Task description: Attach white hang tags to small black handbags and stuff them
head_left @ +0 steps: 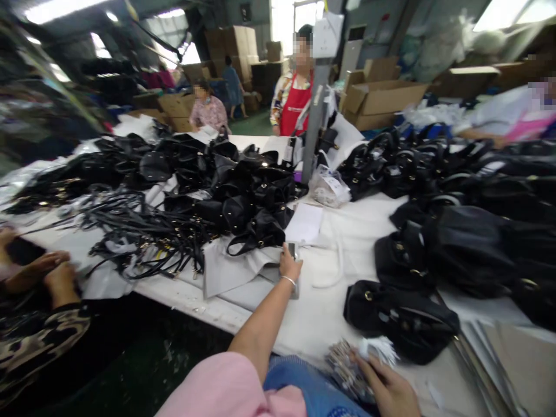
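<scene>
I count two hands of the operator at the bench (313, 330). The left hand (290, 265) is extended inward from the near edge and rests on one grey object (294, 251); whether its fingers are closed on it I cannot tell. The right hand (388, 385), at the near edge toward the right corner, is clamped on one bundle of thin grey-brown pieces (343, 362), with white strings (381, 349) at its upper side. Beyond the grey object lies one white sheet (304, 223); beyond that, one clear plastic bag (329, 186) sits beside one grey post (319, 104). One black bag (399, 318) lies nearest the right hand. Toward the left edge, one heap of black straps (152, 226) is too tangled to count. Two persons are at the far edge, one wearing a red apron (295, 107).
</scene>
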Tool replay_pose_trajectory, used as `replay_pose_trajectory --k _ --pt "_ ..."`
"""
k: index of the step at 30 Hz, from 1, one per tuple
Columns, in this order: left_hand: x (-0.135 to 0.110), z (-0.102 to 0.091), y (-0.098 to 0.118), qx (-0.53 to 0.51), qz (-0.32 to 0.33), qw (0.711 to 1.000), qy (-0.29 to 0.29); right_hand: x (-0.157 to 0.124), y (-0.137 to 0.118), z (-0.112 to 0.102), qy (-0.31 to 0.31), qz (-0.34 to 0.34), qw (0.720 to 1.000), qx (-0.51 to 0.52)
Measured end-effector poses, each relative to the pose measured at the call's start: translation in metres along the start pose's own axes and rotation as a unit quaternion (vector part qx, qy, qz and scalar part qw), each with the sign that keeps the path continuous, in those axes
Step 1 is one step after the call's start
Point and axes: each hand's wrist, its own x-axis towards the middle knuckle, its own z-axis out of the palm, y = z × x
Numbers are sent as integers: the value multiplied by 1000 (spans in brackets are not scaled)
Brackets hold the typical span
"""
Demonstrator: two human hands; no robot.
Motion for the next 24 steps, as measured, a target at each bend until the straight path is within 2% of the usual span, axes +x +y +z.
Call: replay_pose_trajectory --k 3,5,6,7,9,11,12,14,16,20,24 --pt "-13 -15 -4 4 69 997 -39 13 -12 11 -43 -11 998 34" --pt "-30 -22 -8 -48 183 982 -1 27 -15 16 -59 -27 998 27" --pt "-41 -25 -10 -87 212 973 -17 34 -14 19 -63 -26 997 33" --pt "-55 -27 -11 -121 216 966 -75 40 -13 21 -65 -18 997 43" --pt "-84 -29 -13 -155 176 945 -229 49 -10 25 -84 -13 994 62" --pt "-110 -27 -11 -155 133 915 -349 56 -8 29 -124 -33 990 65" --pt "-119 -25 -9 -154 116 901 -388 58 -8 30 -144 -50 986 61" --pt "-129 -20 -5 -164 90 884 -429 61 -7 32 -167 -73 982 52" --pt "-132 -15 -3 -199 58 878 -431 63 -6 33 -171 -75 981 49" --pt "-132 -12 -1 -269 -4 879 -393 61 -4 36 -165 -59 982 75" --pt "-135 -13 1 -301 -32 876 -375 56 -8 38 -104 -39 987 117"
